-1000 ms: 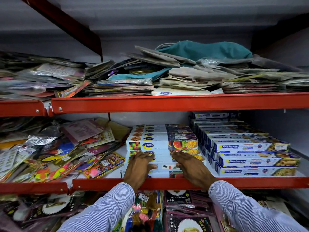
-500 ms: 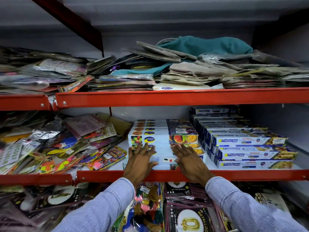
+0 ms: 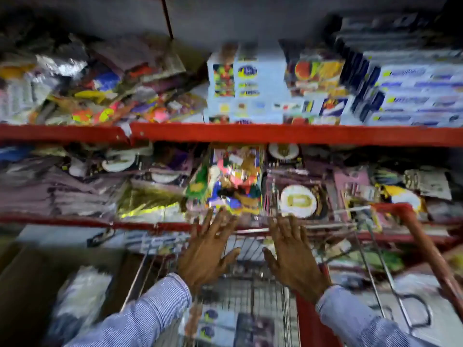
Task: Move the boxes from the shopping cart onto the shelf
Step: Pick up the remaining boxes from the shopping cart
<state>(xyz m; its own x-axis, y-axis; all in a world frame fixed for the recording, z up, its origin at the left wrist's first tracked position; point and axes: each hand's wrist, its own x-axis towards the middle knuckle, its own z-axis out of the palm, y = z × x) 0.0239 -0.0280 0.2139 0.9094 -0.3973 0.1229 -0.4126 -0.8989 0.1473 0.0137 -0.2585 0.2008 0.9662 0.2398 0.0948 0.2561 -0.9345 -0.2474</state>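
Observation:
The frame is blurred by motion. A stack of white boxes (image 3: 273, 83) with fruit pictures sits on the red shelf (image 3: 250, 134), with blue-and-white boxes (image 3: 411, 91) to its right. Below me is the wire shopping cart (image 3: 250, 291) with its red handle (image 3: 426, 246). More white boxes (image 3: 215, 326) lie in the cart's bottom. My left hand (image 3: 208, 254) and my right hand (image 3: 293, 256) hover over the cart, palms down, fingers spread, holding nothing.
Colourful packets (image 3: 100, 96) crowd the shelf left of the boxes. The lower shelf (image 3: 75, 221) holds balloon packs (image 3: 233, 181) and foil packets. A brown carton (image 3: 37, 284) with a plastic bag (image 3: 80, 296) stands left of the cart.
Both hands have left the box stack on the shelf and dropped down over the cart. My view has tilted down from the shelves to the cart.

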